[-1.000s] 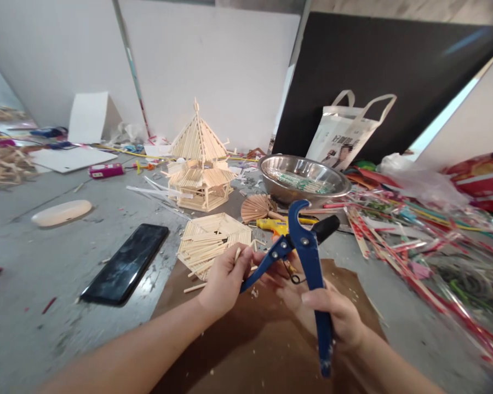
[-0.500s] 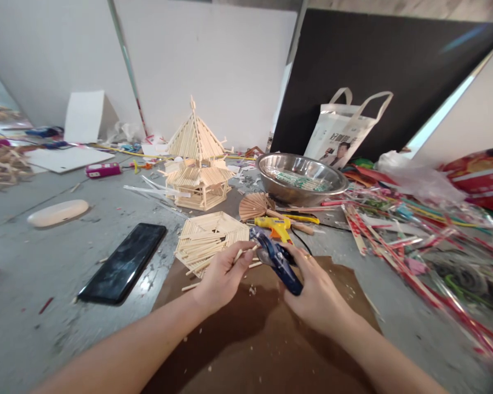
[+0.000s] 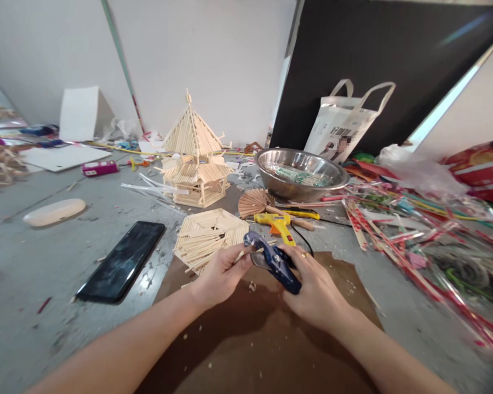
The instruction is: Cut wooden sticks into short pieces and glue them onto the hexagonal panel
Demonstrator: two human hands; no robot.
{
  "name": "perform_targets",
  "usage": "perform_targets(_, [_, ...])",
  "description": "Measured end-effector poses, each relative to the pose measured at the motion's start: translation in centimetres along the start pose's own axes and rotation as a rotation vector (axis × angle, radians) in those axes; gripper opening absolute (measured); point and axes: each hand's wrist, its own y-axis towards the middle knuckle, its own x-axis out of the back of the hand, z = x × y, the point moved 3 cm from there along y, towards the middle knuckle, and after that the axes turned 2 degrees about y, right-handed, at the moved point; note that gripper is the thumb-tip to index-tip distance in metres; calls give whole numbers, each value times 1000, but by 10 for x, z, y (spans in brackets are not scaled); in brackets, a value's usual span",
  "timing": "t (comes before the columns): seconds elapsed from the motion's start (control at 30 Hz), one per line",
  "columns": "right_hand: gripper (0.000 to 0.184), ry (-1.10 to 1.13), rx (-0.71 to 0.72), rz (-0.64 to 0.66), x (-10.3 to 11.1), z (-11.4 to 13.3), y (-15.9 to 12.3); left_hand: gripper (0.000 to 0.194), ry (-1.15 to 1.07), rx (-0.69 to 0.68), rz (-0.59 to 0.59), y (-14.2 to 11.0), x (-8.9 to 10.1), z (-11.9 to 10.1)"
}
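Observation:
My left hand (image 3: 224, 276) is closed, pinching a thin wooden stick (image 3: 239, 257) between thumb and fingers. My right hand (image 3: 314, 284) wraps round the blue handles of hand cutters (image 3: 277, 265), whose head meets the end of that stick. The metal blade shows at the cutters' left side. Just behind my left hand lies a flat hexagonal panel (image 3: 201, 232) of wooden sticks, with some loose sticks across it. Farther back stands a small pavilion (image 3: 196, 175) made of sticks, with a pointed roof.
A yellow glue gun (image 3: 277, 221) and a brown paper fan (image 3: 252, 202) lie beyond the cutters. Behind them is a steel bowl (image 3: 302, 189) holding green-and-white items. A black phone (image 3: 121, 262) is at left. Red-and-white strips (image 3: 398, 254) clutter the right. Brown sheet (image 3: 250, 339) lies under my hands.
The view has shifted slightly. The cutters have turned a little in my right hand, and more of the metal blade shows. My left hand keeps its pinch on the stick.

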Motion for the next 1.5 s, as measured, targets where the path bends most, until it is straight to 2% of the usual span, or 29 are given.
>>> perform_targets(0.1, [54,9,-10,18,1,-1,0,24,8,21,10,0,1,-2])
perform_targets(0.57, [51,-53,-16,60,2,-3,0,29,173,-49,29,3,4,-2])
perform_targets(0.8, [46,-20,-24,155,3,-2,1,26,172,18,4,4,5,-4])
perform_targets(0.97, [44,0,-23,183,2,-2,1,26,327,-67,10,3,5,-5])
perform_targets(1.33, [35,-61,-118,238,0,-5,0,27,418,-83,-23,2,4,-1])
perform_targets(1.5, [30,-59,-196,174,-4,-8,2,29,370,-32,-2,4,4,0])
